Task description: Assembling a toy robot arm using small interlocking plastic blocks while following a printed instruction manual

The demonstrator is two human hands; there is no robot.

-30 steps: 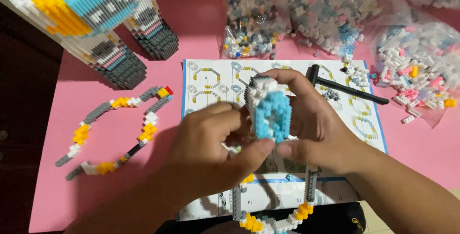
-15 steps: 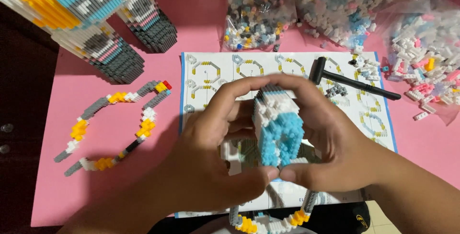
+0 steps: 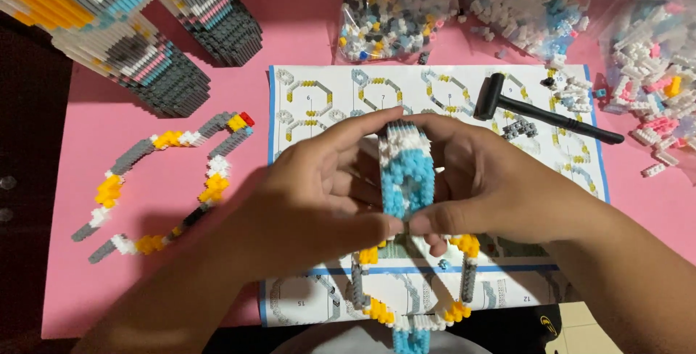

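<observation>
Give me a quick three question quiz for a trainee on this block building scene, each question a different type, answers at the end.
1. True or false: the small black hammer lies on the instruction sheet, untouched by either hand.
2. Multiple choice: the blue and white block piece is held by A) the left hand only, B) the right hand only, C) both hands together.
3. Fill in the blank: the open grey, yellow and white block ring lies on the pink mat to the ____ of the instruction sheet.

Key: 1 true; 2 C; 3 left.
</observation>
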